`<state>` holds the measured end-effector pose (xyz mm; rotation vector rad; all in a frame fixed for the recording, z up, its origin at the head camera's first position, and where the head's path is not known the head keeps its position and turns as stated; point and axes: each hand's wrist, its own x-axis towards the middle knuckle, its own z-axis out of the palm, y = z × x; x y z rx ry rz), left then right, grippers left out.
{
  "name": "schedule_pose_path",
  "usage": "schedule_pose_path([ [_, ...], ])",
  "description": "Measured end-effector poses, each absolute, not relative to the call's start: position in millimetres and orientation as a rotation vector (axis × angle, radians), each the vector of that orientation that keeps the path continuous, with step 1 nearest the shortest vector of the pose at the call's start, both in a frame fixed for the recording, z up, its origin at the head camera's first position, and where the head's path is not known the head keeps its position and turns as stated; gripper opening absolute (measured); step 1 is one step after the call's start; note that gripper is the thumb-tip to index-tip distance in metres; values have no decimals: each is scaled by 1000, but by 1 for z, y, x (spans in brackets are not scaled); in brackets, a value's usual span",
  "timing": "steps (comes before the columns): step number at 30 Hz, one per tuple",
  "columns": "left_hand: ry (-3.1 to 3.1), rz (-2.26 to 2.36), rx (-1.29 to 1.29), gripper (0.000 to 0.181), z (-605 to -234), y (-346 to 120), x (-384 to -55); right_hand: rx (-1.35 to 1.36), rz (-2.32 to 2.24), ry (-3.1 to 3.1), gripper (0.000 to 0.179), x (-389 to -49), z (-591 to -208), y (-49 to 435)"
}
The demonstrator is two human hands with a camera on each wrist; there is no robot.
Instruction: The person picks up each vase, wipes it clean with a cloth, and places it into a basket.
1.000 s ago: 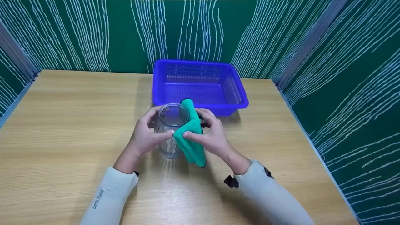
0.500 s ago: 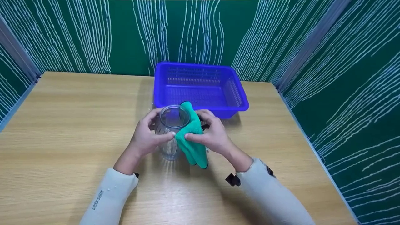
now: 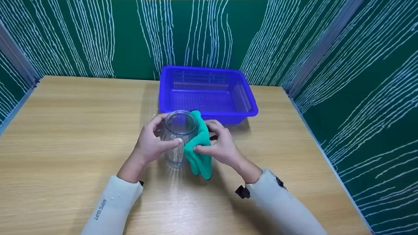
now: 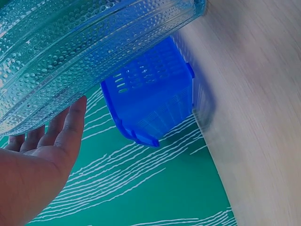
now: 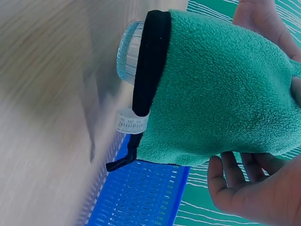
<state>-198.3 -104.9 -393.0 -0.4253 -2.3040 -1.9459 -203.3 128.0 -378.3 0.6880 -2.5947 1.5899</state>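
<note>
A clear glass jar with an open round mouth stands almost upright in my left hand, thumb at its near side and fingers behind. Its dimpled, ribbed glass fills the upper part of the left wrist view. With my right hand I pinch a green terry cloth that lies along the jar's right side. The right wrist view shows the cloth's black edging and a small white tag; most of the jar is hidden behind it there.
A blue-purple plastic basket with slotted walls stands just behind the jar on the wooden table. Green walls with white wavy lines close in the back and sides.
My right hand and the cloth have moved slightly down along the jar. My left thumb, earlier right at the cloth's edge, now lies on bare glass. The left hand keeps its hold.
</note>
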Motion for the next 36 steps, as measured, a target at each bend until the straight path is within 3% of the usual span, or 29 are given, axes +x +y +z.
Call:
schedule_pose_path([
  [36,-2299,-1908,-383,63,-396,-104,-199,593,1543,-2673,67,-208,-411,133],
])
